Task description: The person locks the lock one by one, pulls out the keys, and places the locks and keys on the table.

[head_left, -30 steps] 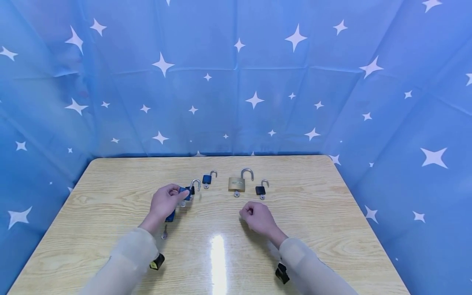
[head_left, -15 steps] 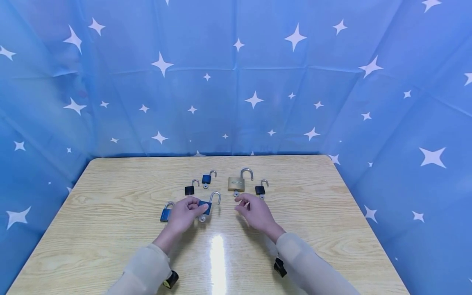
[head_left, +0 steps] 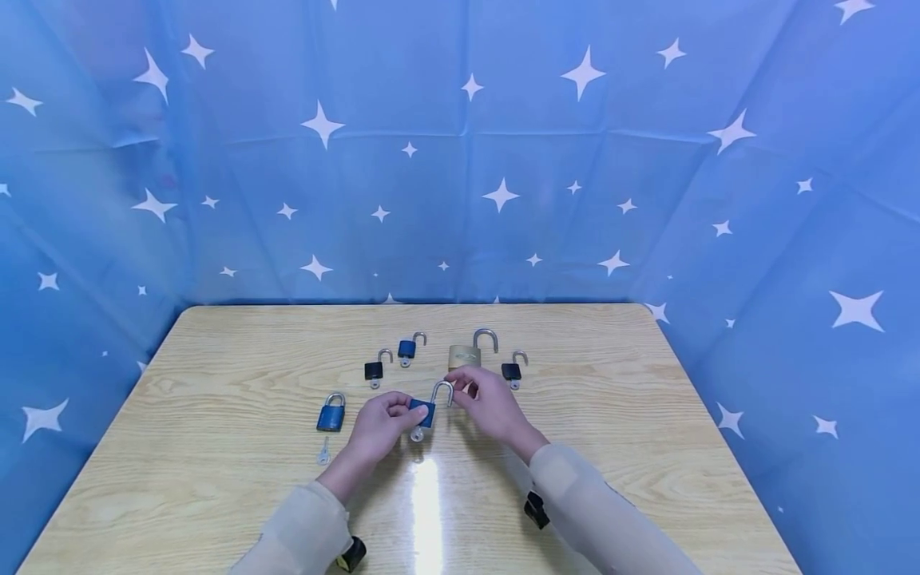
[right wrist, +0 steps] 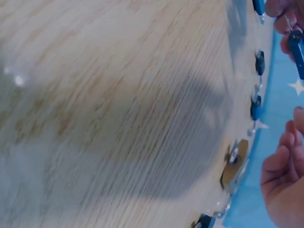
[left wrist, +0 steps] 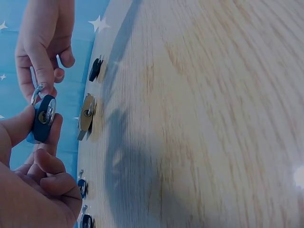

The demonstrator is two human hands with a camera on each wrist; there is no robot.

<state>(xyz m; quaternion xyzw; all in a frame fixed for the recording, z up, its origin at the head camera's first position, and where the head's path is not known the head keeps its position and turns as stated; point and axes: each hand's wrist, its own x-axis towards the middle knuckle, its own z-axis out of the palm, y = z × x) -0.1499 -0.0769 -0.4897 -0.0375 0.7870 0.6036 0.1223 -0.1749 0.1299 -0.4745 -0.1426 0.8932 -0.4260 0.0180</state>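
Note:
My left hand [head_left: 381, 421] pinches the body of a blue padlock [head_left: 422, 414] between thumb and fingers, above the table. Its steel shackle stands open, and a key [head_left: 417, 434] sticks out of the bottom. In the left wrist view the keyhole end of this padlock [left wrist: 43, 118] faces the camera. My right hand [head_left: 496, 407] has thumb and fingertips at the free end of the shackle; in the left wrist view the right hand [left wrist: 45, 52] appears to pinch it. The right wrist view cuts this contact off at its edge.
A closed blue padlock [head_left: 331, 417] lies at left with a loose key [head_left: 324, 452] below it. Further back are open padlocks with keys: black [head_left: 374, 370], small blue [head_left: 406, 350], large brass [head_left: 463, 356], black [head_left: 511, 371]. A starry blue curtain [head_left: 460, 160] hangs behind the wooden table [head_left: 647, 479].
My left hand has carried the blue padlock rightward to the middle, uncovering the closed padlock and loose key. My right hand has moved slightly left and opened its fingers onto the shackle.

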